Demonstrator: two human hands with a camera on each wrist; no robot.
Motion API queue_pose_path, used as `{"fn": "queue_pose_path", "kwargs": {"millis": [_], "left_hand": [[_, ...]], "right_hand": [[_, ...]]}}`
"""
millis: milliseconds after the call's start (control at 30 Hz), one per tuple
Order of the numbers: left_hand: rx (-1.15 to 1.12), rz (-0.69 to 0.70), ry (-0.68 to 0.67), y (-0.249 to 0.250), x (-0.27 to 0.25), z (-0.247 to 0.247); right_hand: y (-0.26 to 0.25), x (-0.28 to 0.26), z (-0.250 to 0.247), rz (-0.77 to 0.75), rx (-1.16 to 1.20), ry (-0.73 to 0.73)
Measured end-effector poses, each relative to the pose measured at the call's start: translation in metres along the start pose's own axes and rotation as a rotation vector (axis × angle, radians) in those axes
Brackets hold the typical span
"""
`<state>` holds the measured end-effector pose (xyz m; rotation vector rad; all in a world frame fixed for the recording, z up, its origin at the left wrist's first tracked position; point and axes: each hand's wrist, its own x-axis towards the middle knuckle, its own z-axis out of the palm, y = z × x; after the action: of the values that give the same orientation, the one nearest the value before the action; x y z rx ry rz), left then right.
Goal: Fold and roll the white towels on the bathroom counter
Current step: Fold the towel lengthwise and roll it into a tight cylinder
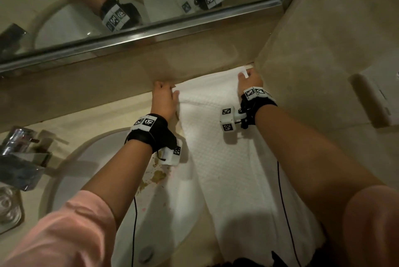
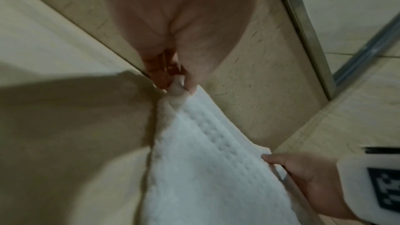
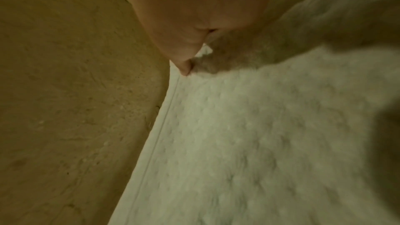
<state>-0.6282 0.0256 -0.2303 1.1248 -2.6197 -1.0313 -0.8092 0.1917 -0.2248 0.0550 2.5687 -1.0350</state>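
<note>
Both hands hold the far corners of one white towel [image 1: 218, 137]. Left hand [image 1: 163, 100] pinches its corner between thumb and curled fingers, which the left wrist view shows plainly at the middle of the frame, where the towel's edge bunches up against the fingertips [image 2: 177, 81]. Right hand [image 1: 250, 82] clamps the other far corner, thumb on top of the cloth; in the right wrist view the thumb tip presses the hem at the upper middle of the frame, though that picture is blurred.

Between the two hands the towel's far edge runs along the foot of the beige wall [image 1: 108, 85], right of centre in the head view. From there the towel lies spread down the counter [image 1: 71, 120] toward the lower edge of the frame, and its left side droops over the rim of the round sink [image 1: 71, 171]. Brownish stains [image 1: 158, 177] mark the counter just beside the towel's left edge, between towel and sink.

A chrome tap [image 1: 19, 154] stands at the left edge of the frame. Above the wall strip, a mirror [image 1: 64, 7] with a metal frame fills the upper left and reflects both wrists. A white box [image 1: 375, 98] sits on the side wall at the right edge.
</note>
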Motion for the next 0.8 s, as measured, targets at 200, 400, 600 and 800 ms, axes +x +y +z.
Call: {"fn": "queue_pose_path", "kwargs": {"millis": [200,400,600,800], "left_hand": [[0.007,-0.115,0.097,0.012,0.000,0.009],[-0.043,-0.234,0.142,0.013,0.001,0.014],[-0.037,-0.268,0.143,0.008,0.008,0.012],[-0.015,-0.263,0.116,0.004,0.012,0.011]], "right_hand": [[-0.001,0.008,0.004,0.058,-0.035,0.028],[-0.003,0.011,0.003,0.077,-0.058,0.035],[-0.001,0.010,0.010,0.068,-0.035,0.094],[0.012,0.002,0.016,-0.039,0.032,0.185]]}}
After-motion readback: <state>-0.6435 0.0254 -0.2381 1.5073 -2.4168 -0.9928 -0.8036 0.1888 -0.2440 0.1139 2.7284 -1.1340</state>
